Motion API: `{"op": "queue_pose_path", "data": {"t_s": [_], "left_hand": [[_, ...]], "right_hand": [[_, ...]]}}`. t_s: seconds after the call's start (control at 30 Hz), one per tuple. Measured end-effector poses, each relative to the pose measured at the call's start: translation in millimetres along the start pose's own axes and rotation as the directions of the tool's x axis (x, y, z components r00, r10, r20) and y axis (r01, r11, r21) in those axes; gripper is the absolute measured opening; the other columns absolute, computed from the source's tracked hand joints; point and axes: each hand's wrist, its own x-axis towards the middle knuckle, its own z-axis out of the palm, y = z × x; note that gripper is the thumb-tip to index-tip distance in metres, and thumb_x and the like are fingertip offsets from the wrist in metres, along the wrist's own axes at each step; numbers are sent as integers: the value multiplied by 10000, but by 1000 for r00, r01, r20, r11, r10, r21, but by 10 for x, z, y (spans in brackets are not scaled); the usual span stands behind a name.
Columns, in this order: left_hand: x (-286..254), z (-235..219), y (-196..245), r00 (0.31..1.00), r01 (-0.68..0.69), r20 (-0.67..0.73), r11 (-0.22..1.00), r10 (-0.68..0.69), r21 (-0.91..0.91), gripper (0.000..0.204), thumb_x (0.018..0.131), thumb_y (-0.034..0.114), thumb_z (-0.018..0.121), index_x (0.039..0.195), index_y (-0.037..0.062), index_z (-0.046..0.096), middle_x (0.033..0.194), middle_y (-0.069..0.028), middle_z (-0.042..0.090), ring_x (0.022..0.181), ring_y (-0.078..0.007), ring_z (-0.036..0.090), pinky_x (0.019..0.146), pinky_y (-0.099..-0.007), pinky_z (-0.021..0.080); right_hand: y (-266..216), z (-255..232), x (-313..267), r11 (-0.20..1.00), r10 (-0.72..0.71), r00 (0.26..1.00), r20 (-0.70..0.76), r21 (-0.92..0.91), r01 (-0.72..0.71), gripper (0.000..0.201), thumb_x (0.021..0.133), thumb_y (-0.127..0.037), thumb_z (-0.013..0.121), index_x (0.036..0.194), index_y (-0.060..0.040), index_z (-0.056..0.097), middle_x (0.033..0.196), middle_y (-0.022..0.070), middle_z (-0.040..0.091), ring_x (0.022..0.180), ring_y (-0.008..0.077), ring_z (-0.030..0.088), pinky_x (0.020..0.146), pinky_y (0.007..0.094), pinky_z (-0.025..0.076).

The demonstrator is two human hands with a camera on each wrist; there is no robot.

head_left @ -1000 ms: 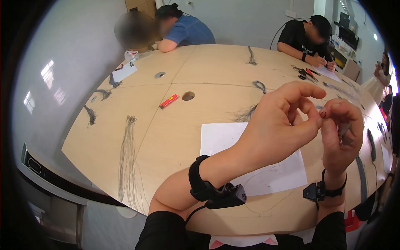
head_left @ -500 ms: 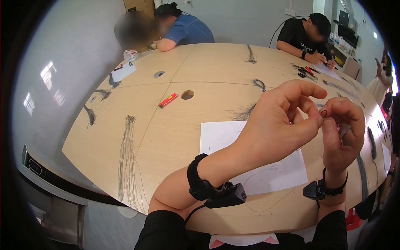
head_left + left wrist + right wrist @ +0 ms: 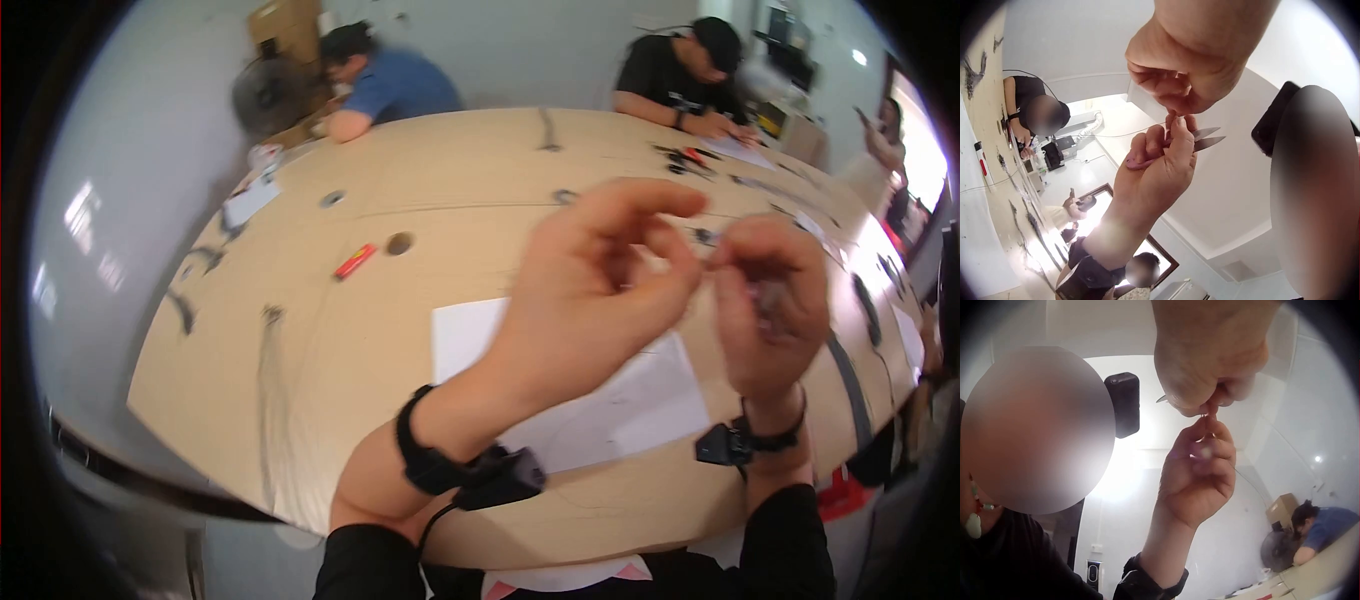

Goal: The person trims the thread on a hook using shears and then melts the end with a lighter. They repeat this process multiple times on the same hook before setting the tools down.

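Both hands are raised over the table, fingertips meeting. My left hand [image 3: 600, 290] pinches something tiny between thumb and forefinger; a fine dark thread [image 3: 1116, 136] runs off from the fingertips in the left wrist view. Held in the curled fingers of my right hand [image 3: 775, 300] are small scissors with pink handles, their blades [image 3: 1210, 142] jutting past the hand, slightly apart. The right thumb and forefinger also pinch at the meeting point. Blur and fingers hide the exact shape of the tiny piece. White paper [image 3: 640, 400] lies below the hands.
A red marker-like object [image 3: 355, 261] lies left of a round table hole [image 3: 400, 243]. Long dark strands [image 3: 270, 400] lie at left, tools [image 3: 688, 158] at the far right. Two people [image 3: 395, 85] [image 3: 685, 75] lean over the far edge.
The head view has swung, so table and hands appear farther left and blurred. The fingertips remain together; the small dark loop seen between them earlier is no longer distinct.
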Motion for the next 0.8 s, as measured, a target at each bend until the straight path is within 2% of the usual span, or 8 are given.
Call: {"op": "queue_pose_path", "data": {"t_s": [0.03, 0.13, 0.23, 0.3, 0.33, 0.43, 0.63, 0.8], "left_hand": [[-8, 11, 21, 1000, -9, -9, 1000, 9, -27, 279, 719, -24, 513, 994, -11, 471, 696, 8, 513, 510, 9, 423, 439, -124, 327], [3, 16, 67, 1000, -12, -26, 997, 10, -81, 287, 730, -15, 526, 1010, -23, 465, 704, -18, 523, 515, -14, 444, 432, -133, 345], [10, 19, 132, 998, 22, -60, 999, -24, -39, 288, 727, 3, 543, 1006, -20, 473, 703, -19, 525, 506, -21, 446, 417, -139, 344], [11, 11, 125, 996, 2, -85, 1000, -1, 9, 306, 732, 1, 530, 1029, -7, 461, 717, -26, 526, 434, -14, 383, 347, -132, 249], [9, 11, 143, 997, -1, -83, 1000, 2, 8, 306, 732, 1, 530, 1029, -7, 461, 717, -26, 526, 434, -14, 383, 347, -132, 249], [-5, 17, 189, 995, 52, -80, 997, -57, -57, 292, 724, 28, 556, 1003, -14, 479, 698, -11, 525, 484, -29, 442, 406, -144, 341], [-19, -2, 198, 994, 92, -56, 990, -99, -110, 293, 721, 33, 555, 1003, -3, 482, 686, -5, 524, 478, -32, 439, 396, -146, 329], [-38, 25, 169, 989, 146, 19, 971, -145, -191, 302, 727, 16, 533, 1021, 4, 467, 692, -8, 529, 494, -34, 448, 401, -146, 333]], "right_hand": [[13, -72, 7, 1000, 6, 998, 69, -13, -5, 264, 654, 78, 519, 897, -12, 465, 744, 28, 479, 570, 36, 426, 498, 131, 348], [41, -118, 21, 994, 66, 996, 52, 83, -70, 235, 665, -2, 591, 880, -7, 497, 731, 22, 480, 537, 31, 390, 457, 131, 324], [42, -154, 69, 997, 79, 995, 58, 14, -80, 264, 676, -121, 652, 868, -12, 508, 719, 25, 479, 530, 47, 402, 456, 146, 333], [35, -203, 100, 996, 88, 989, 118, -18, -87, 298, 679, -189, 651, 874, -13, 510, 709, 29, 477, 534, 65, 418, 458, 158, 346], [32, -221, 109, 994, 101, 979, 178, -46, -94, 342, 683, -257, 650, 879, -15, 511, 700, 34, 475, 537, 82, 434, 461, 170, 358], [25, -187, 117, 997, 76, 981, 180, 9, -79, 372, 694, -321, 622, 880, -17, 515, 673, 48, 474, 547, 124, 459, 464, 203, 378], [-69, -176, 128, 989, 146, 956, 255, -45, -140, 360, 699, -316, 615, 885, -24, 518, 648, 60, 483, 559, 165, 470, 468, 241, 403], [-53, -155, 135, 996, 83, 960, 269, -64, -68, 330, 696, -294, 622, 875, -34, 525, 648, 54, 502, 564, 169, 482, 464, 241, 416]]}}
